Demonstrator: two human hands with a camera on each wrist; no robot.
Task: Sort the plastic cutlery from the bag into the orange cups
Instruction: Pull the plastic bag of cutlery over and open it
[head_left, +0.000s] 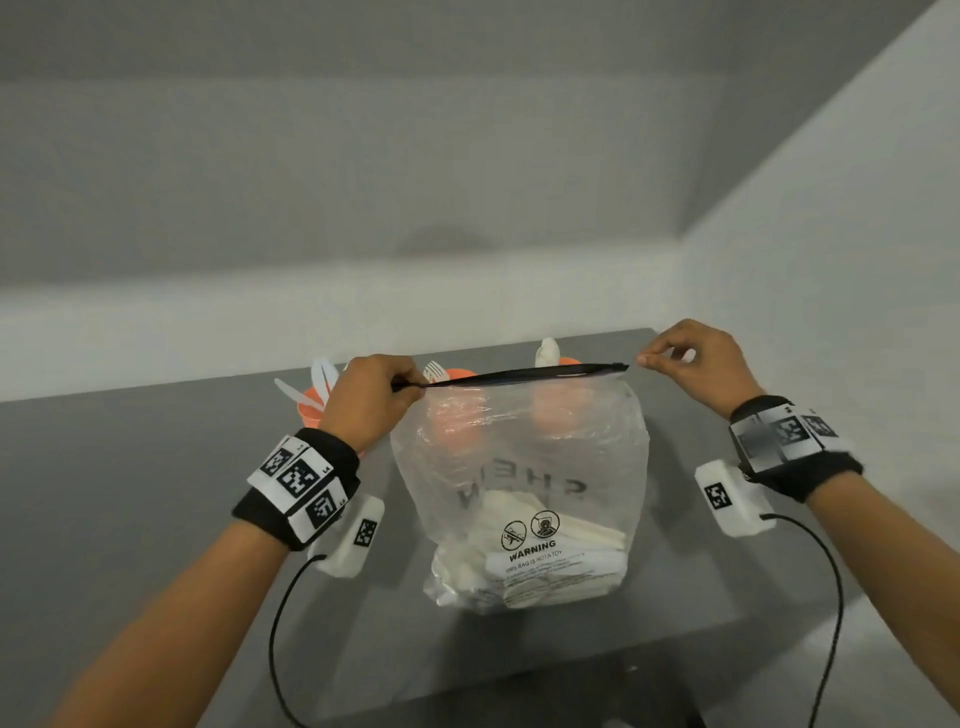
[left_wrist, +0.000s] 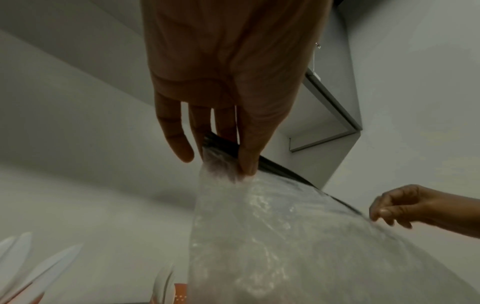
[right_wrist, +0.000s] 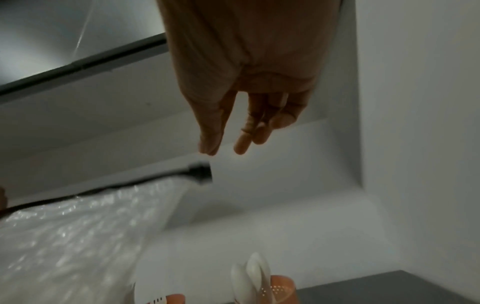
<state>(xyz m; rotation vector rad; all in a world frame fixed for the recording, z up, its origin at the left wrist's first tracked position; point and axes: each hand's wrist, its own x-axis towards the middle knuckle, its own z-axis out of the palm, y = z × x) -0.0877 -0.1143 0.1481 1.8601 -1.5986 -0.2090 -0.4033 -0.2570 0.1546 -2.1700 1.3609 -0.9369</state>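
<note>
A clear plastic bag stands on the grey table, with white plastic cutlery piled in its bottom. Its black zip strip is stretched level across the top. My left hand pinches the strip's left end, thumb and fingers on the plastic. My right hand hovers just past the strip's right end, thumb and forefinger slightly apart and holding nothing. Three orange cups stand behind the bag: the left holds knives, the middle forks, the right spoons.
A grey wall rises straight behind the table and another closes the right side. The table's front edge runs just under the bag. Cables hang from both wrist cameras.
</note>
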